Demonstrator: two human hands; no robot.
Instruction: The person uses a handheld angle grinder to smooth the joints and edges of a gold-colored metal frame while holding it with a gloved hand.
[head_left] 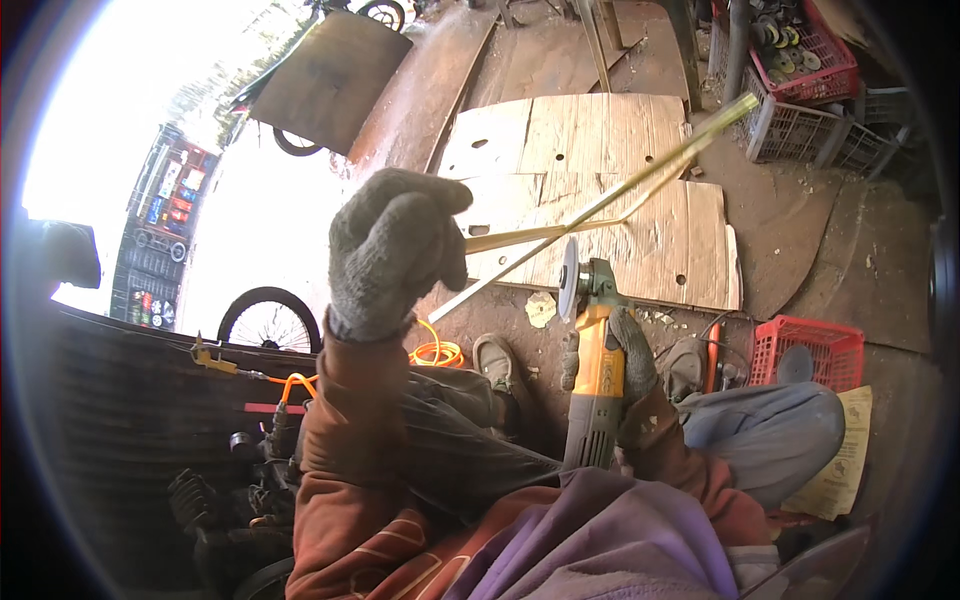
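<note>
My left hand, in a grey work glove, is raised at centre-left and closed on one end of a bent, brass-coloured metal bar. The bar's long straight length slants from low near my left hand up to the far right. A second, kinked length runs from the glove and crosses it. Low at centre-right, my gloved right hand wraps around a yellow and dark angle grinder. Its pale disc stands on edge, just nearer to me than the bar, apart from it. Whether the disc spins, I cannot tell.
Flattened cardboard lies on the floor beneath the bar. A red basket stands right of my foot; another red crate with discs sits on grey crates. At left are a coiled orange hose and a spoked wheel.
</note>
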